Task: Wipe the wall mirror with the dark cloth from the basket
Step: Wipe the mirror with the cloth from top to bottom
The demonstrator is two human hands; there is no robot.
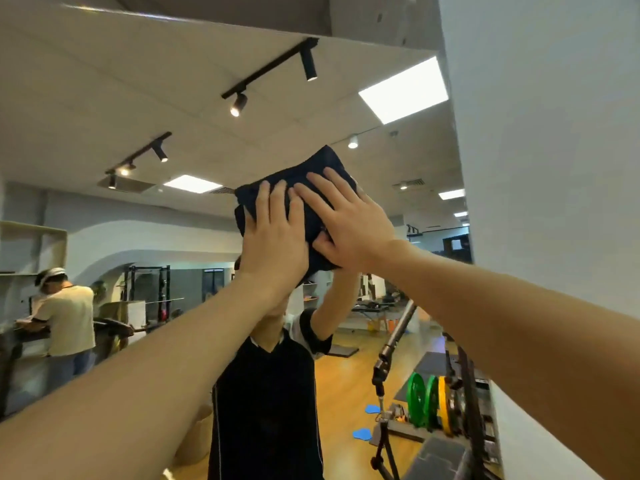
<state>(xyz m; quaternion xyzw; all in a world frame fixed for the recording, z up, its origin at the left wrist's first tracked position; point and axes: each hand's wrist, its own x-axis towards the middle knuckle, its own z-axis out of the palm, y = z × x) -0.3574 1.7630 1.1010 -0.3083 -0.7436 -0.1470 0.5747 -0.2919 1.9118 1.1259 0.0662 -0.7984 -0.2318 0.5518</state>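
Observation:
The wall mirror fills most of the view and reflects a gym room and my own body. A folded dark cloth lies flat against the glass, high up at head height. My left hand presses on the cloth's left part with straight fingers. My right hand lies beside it on the cloth's right part, fingers spread and flat. Both arms reach up and forward. The basket is out of sight.
A white wall borders the mirror on the right. The reflection shows a person in a light shirt at a counter, coloured weight plates, a barbell rack and ceiling spotlights.

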